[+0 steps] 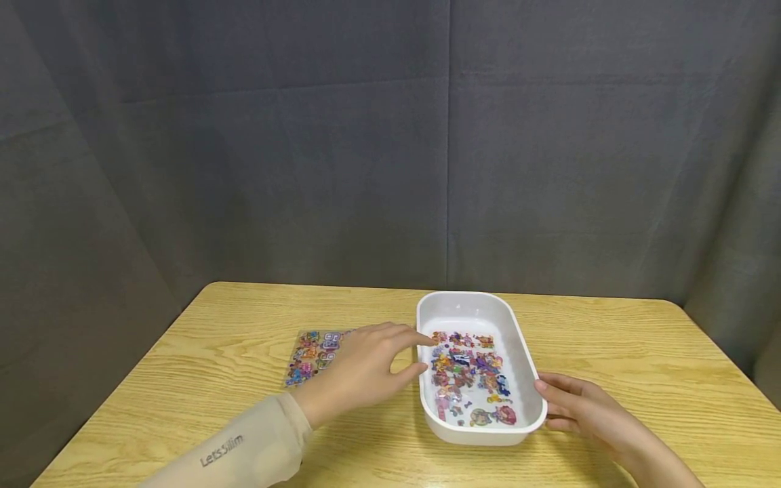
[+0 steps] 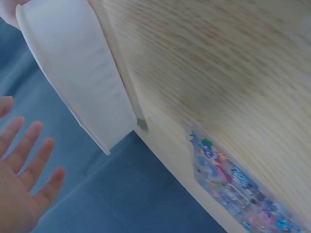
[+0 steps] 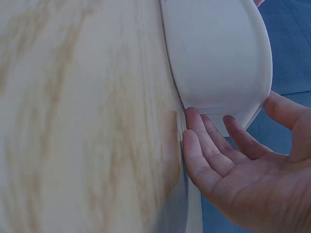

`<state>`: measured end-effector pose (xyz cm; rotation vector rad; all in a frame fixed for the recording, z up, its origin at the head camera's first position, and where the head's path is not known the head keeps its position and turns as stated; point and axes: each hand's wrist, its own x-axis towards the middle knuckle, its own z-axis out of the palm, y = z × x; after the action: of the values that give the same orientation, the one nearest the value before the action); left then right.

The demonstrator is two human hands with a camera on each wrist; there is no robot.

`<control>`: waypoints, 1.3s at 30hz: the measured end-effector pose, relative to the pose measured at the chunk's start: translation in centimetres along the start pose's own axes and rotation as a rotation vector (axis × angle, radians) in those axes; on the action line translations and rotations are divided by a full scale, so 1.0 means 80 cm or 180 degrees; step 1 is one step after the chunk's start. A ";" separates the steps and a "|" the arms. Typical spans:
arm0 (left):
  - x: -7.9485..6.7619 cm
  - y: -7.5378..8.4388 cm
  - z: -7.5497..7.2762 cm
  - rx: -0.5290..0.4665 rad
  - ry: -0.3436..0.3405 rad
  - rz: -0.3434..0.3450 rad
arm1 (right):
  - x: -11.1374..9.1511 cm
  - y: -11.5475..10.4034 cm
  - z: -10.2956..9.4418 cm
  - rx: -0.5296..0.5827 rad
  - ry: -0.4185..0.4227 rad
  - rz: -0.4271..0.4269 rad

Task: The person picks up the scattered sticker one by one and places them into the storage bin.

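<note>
Cream sleeve fabric is seen nearest, the left hand spread loosely, gripping nothing. Between the hands, a white tray of stickers is gripped at one corner by the right hand; likely light, stiff and slick, it is probably best held by opposite rims.

The head view looks forward and down over the table, while both closer wrist views share the white tray

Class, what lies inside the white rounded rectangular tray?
Small multicoloured sticker-like shapes lie inside the white rounded rectangular tray. Whatever is directly beneath them is covered.
</note>
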<state>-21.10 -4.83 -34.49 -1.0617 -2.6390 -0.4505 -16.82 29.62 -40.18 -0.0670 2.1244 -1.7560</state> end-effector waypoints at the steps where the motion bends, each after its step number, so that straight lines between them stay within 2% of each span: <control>1: -0.002 -0.002 0.001 -0.0012 0.0013 -0.0002 | 0.000 0.000 0.000 -0.0001 0.0000 -0.0003; 15: -0.023 -0.026 -0.004 -0.0234 0.0080 -0.0173 | 0.000 0.001 0.000 -0.0008 0.0004 0.0006; 32: -0.049 -0.053 -0.006 -0.0202 0.0130 -0.0325 | 0.000 -0.002 -0.001 -0.0025 -0.0022 0.0032; 39: -0.060 -0.066 -0.008 -0.0325 0.0056 -0.0457 | 0.000 -0.001 -0.001 -0.0035 -0.0016 0.0023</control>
<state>-21.36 -11.65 -36.56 -0.8953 -2.7127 -0.6278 -16.86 29.68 -40.06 -0.0666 2.1283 -1.7384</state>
